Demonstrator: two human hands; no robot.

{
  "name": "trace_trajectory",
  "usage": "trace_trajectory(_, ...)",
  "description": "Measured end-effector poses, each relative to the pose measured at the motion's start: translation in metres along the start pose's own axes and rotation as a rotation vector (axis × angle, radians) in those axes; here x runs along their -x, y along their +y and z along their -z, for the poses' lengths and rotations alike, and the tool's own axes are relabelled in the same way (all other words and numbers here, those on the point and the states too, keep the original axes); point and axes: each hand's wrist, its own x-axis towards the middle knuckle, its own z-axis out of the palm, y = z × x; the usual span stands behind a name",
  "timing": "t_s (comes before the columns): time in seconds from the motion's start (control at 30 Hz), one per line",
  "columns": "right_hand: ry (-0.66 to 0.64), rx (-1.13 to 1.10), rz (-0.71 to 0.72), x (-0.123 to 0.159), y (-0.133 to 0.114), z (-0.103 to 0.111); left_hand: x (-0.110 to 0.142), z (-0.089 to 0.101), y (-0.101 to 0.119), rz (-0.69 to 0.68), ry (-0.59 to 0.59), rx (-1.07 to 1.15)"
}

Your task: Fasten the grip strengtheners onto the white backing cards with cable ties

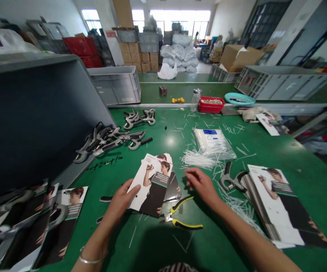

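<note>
My left hand [120, 200] is closed on a printed packaging card [149, 185], thumb on its front face. Dark handle ends of a hand gripper [106, 199] stick out to the left from under this hand; the rest is hidden. Behind the held card lie more cards [173, 189]. My right hand [201, 185] hovers just right of the cards, its fingers loosely curled and nothing visible in them. Close to it is a pile of white cable ties [199, 158]. Yellow-and-black pliers [170, 218] lie spread on the table below the cards.
Several hand grippers [109, 138] are heaped at left beside a tipped grey crate [38, 113]. Carded grippers [58, 226] lie front left. At right are a card stack [279, 207] and one gripper [233, 179]. A bag of ties [213, 141] and a red tray [211, 107] stand farther back.
</note>
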Motion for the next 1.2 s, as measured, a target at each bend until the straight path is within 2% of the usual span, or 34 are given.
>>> trace_trajectory(0.1, 0.212, 0.391, -0.017, -0.006, 0.025, 0.075, -0.009, -0.005, -0.002, -0.006, 0.018, -0.036)
trace_trajectory(0.17, 0.216, 0.629, 0.024, -0.019, 0.035, 0.105, -0.016, -0.013, -0.003, -0.022, 0.026, -0.044)
trace_trajectory(0.2, 0.191, 0.728, 0.04, -0.028, 0.037, 0.112, -0.019, -0.018, -0.002, -0.029, 0.027, -0.055)
trace_trajectory(0.27, 0.133, 0.86, 0.053, -0.049, 0.036, 0.113, -0.021, -0.026, 0.0, -0.03, 0.038, -0.073)
trace_trajectory(0.33, 0.109, 0.924, 0.041, -0.07, 0.032, 0.104, -0.018, -0.028, 0.003, -0.002, 0.068, -0.036)
trace_trajectory(0.43, 0.112, 0.988, -0.001, -0.091, 0.026, 0.087, -0.006, -0.019, 0.006, 0.049, 0.101, 0.137)
trace_trajectory(0.53, 0.11, 1.026, -0.037, -0.098, 0.025, 0.081, 0.005, -0.005, 0.005, 0.076, 0.102, 0.288)
trace_trajectory(0.63, 0.099, 1.022, -0.047, -0.099, 0.024, 0.087, 0.007, -0.002, 0.004, 0.076, 0.124, 0.348)
trace_trajectory(0.83, 0.132, 0.944, -0.044, -0.097, 0.016, 0.107, -0.004, -0.013, 0.009, -0.006, 0.152, 0.36)
trace_trajectory(1.0, 0.152, 0.769, -0.02, -0.097, 0.006, 0.113, -0.003, 0.003, 0.016, -0.136, 0.242, 0.267)
trace_trajectory(1.1, 0.166, 0.431, 0.019, -0.099, -0.002, 0.11, 0.006, 0.015, 0.028, -0.209, 0.214, 0.164)
trace_trajectory(1.2, 0.296, 0.109, 0.089, -0.1, -0.019, 0.095, 0.011, 0.016, 0.038, -0.227, 0.131, 0.108)
